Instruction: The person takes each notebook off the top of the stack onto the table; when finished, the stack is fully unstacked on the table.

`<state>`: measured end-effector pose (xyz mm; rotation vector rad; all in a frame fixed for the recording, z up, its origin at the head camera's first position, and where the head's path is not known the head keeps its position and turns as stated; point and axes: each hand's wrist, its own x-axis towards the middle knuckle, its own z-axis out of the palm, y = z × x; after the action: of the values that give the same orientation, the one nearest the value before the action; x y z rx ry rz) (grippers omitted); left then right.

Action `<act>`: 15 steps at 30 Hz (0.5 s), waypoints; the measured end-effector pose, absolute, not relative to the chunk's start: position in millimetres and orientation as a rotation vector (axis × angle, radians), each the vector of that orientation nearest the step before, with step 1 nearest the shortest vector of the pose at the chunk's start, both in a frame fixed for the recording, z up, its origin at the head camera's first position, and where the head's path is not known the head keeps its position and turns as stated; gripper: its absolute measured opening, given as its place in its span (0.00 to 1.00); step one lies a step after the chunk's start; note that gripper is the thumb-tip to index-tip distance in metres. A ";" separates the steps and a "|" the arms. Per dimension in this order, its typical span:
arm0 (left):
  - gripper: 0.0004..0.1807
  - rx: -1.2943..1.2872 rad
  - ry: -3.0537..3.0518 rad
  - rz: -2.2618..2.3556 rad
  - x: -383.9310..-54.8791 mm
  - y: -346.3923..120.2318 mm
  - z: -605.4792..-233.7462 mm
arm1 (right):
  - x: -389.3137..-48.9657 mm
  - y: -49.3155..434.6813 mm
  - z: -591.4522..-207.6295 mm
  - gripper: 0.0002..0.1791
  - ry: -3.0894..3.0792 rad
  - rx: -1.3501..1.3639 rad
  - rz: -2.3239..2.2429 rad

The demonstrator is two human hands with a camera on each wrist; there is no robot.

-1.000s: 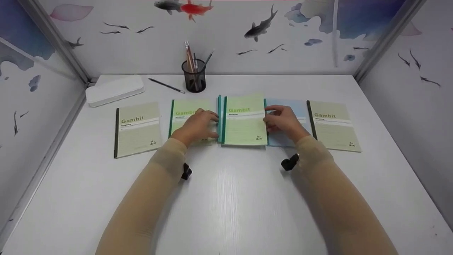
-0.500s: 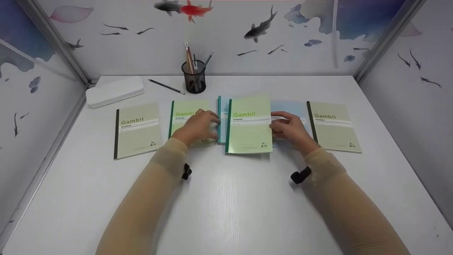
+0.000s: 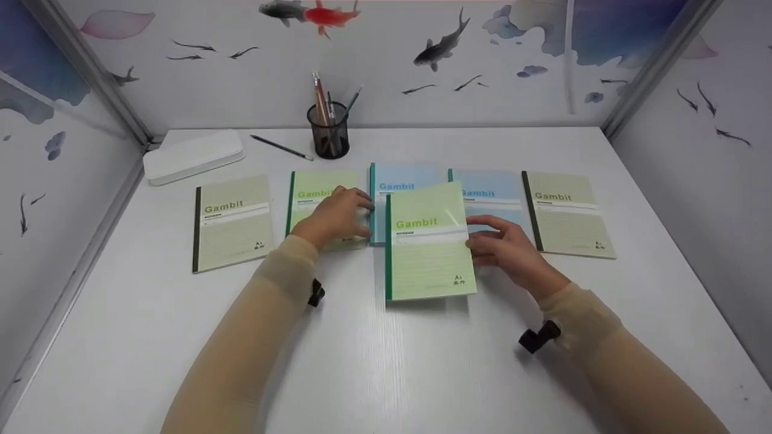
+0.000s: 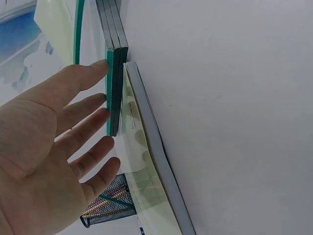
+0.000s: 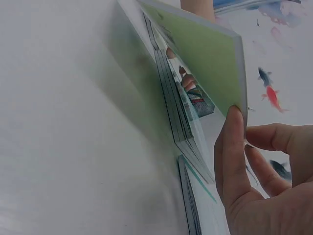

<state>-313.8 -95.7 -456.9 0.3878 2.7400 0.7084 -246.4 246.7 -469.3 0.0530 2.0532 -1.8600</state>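
Black wire mesh walled the pencil cup (image 3: 318, 141), at 11 o'clock from the lifted green notebook (image 3: 429, 253); several pencils (image 3: 321, 97) leaned inside. The right hand (image 3: 515, 250) held that notebook tilted above the counter (image 3: 362, 361), its grip a pinch of thumb and fingers. The left hand (image 3: 338, 212), grip loosely spread and holding nothing, had fingertips at the blue notebook's (image 3: 407, 176) spine. A white case (image 3: 196, 158) lay at 9 o'clock from the cup.

Left sleeve (image 3: 226, 343) and right sleeve (image 3: 639, 367): long, plain beige, wrinkled near the cuffs (image 3: 297, 250). 2 small black wrist cameras (image 3: 315, 293), blocky, 1 per sleeve. Fingers (image 4: 85, 130) bare.
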 end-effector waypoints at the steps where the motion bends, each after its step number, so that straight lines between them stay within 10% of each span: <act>1: 0.32 0.382 2.740 0.712 -313.3 -95.3 -456.7 | -241.8 246.7 -469.0 0.31 2.039 0.051 -1.862; 15: 0.32 0.414 2.749 0.692 -312.4 -94.9 -454.6 | -189.2 240.6 -474.8 0.33 1.993 0.018 -1.789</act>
<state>-312.4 -94.9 -454.6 0.4143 2.7493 0.6923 -189.2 240.6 -474.8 0.0176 1.9931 -1.7888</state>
